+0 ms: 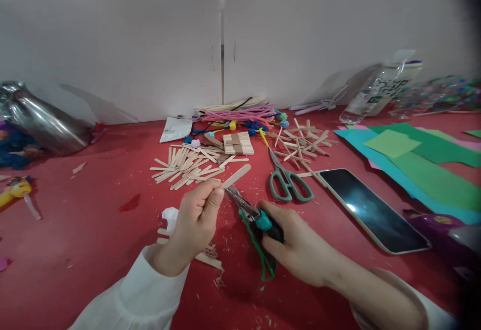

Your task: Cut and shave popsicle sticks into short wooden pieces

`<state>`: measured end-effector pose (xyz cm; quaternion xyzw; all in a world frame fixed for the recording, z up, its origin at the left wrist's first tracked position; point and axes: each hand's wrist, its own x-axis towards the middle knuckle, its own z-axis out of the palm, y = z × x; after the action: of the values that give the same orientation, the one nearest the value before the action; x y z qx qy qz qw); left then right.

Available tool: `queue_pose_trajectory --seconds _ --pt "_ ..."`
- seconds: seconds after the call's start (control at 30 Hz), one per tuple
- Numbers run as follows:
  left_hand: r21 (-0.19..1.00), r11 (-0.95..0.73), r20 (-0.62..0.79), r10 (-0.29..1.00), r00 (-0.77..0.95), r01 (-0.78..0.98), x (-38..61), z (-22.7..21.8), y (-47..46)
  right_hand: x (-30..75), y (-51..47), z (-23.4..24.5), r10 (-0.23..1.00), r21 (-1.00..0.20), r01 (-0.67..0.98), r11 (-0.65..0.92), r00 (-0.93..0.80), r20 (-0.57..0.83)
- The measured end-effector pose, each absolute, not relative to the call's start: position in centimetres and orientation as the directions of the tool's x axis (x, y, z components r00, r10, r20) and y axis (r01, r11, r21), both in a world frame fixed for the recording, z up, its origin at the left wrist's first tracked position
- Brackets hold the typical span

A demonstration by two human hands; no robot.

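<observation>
My left hand (198, 215) pinches a flat wooden craft stick (237, 176) between thumb and fingers, its rounded end pointing up and to the right. In my right hand (293, 240) is a pair of shears (252, 216) with black, teal and green handles. The metal jaws reach toward the lower end of the stick, close to my left fingertips; whether they touch it I cannot tell. Under my left wrist lie cut stick pieces (208, 259) and shavings. Just beyond my hands spreads a loose pile of craft sticks (184, 167).
Grey-green scissors (288, 182) and a phone (376, 210) lie to the right, near coloured paper (424, 165). Narrow sticks (308, 142), a stick bundle (239, 143) and pipe cleaners (236, 113) sit farther back. A metal flask (48, 122) and a plastic bottle (379, 89) flank the white partition.
</observation>
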<state>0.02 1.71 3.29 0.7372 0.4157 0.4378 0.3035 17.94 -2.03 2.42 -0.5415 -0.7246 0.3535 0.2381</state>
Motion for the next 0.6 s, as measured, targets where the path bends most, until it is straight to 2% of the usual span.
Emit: queue_pose_trajectory --seconds 0.1,0.27,0.37,0.47,0.6 --pt "0.827 -0.434 0.367 0.898 0.243 0.358 0.3 3.1 1.8 17.8 -2.0 2.3 0.966 -0.715 0.684 0.145 -0.254 -0.047" --pt "0.865 -0.344 0.302 0.938 0.170 0.366 1.0 2.9 1.7 17.8 -1.9 1.8 0.983 -0.463 0.868 0.179 -0.144 0.111" --pt "0.870 -0.334 0.298 0.942 0.151 0.363 1.2 2.7 1.7 17.8 -1.9 1.7 0.978 -0.401 0.897 0.185 -0.127 0.169" --pt "0.868 -0.349 0.313 0.937 0.157 0.353 1.1 2.6 1.9 17.8 -2.0 2.1 0.988 -0.483 0.863 0.152 -0.130 0.078" --pt "0.864 -0.359 0.310 0.932 0.187 0.352 1.0 2.5 2.1 18.0 -2.0 2.8 0.970 -0.706 0.705 0.066 -0.211 -0.121"
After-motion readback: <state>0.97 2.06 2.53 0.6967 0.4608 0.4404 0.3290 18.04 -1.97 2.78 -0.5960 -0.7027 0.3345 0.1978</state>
